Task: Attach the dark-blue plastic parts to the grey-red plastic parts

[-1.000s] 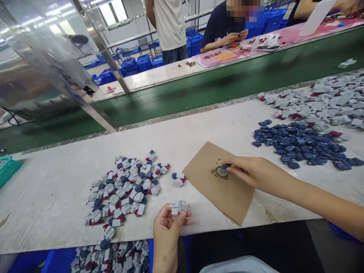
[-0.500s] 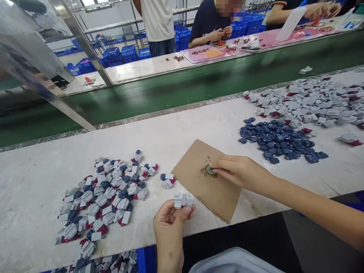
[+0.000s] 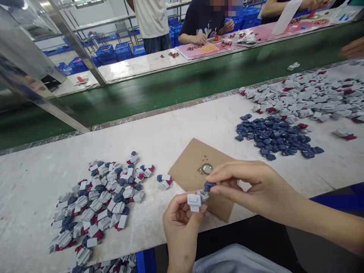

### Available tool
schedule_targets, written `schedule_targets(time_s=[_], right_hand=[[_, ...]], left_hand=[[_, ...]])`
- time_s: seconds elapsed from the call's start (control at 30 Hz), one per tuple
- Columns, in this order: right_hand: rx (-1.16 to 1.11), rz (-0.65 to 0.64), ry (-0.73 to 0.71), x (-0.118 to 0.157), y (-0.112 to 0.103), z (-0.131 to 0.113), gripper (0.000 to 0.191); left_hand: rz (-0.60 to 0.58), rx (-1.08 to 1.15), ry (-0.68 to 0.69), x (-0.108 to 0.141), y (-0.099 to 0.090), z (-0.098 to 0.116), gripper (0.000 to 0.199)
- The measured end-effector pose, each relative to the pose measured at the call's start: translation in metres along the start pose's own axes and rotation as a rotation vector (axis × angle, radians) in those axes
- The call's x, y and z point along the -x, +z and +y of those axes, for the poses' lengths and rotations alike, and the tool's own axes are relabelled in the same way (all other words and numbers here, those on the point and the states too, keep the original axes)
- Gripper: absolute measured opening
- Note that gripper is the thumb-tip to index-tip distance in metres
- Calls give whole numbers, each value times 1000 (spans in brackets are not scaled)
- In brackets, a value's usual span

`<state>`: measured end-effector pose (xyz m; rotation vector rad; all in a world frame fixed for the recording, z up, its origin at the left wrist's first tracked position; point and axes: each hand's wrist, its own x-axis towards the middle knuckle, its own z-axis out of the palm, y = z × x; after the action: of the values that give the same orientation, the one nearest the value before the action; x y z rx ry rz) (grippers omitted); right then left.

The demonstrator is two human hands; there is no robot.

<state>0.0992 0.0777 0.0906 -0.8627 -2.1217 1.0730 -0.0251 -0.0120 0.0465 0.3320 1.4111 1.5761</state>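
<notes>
On our left, the heap of assembled pieces (image 3: 99, 201) in grey, blue and dark red lies on the white tabletop (image 3: 148, 140), and one small assembled piece (image 3: 165, 181) sits apart, just beside the cardboard (image 3: 184, 167). Our left hand (image 3: 184, 223) has its thumb and fingers clamped on a grey part (image 3: 195, 201), held up in front of the cardboard's near side. Our right hand (image 3: 241, 182) pinches a dark blue part (image 3: 209, 186) between thumb and fingertip, right at the grey part's upper end. Behind them, a round cap (image 3: 207, 168) rests on the cardboard. Farther right lie the blue pile (image 3: 274, 136) and, beyond it, the grey-and-red pile (image 3: 313, 98).
</notes>
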Motion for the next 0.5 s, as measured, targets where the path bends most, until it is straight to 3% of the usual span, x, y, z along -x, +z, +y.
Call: schedule_targets(time_s=[0.27,0.5], right_hand=[[65,-50,-116,2,1,-2,9],[116,-83,-201,11,5,-1,18]], left_hand=[[0,-39,62,5,-1,2,18],[28,-178,239,4,-2,-6,16]])
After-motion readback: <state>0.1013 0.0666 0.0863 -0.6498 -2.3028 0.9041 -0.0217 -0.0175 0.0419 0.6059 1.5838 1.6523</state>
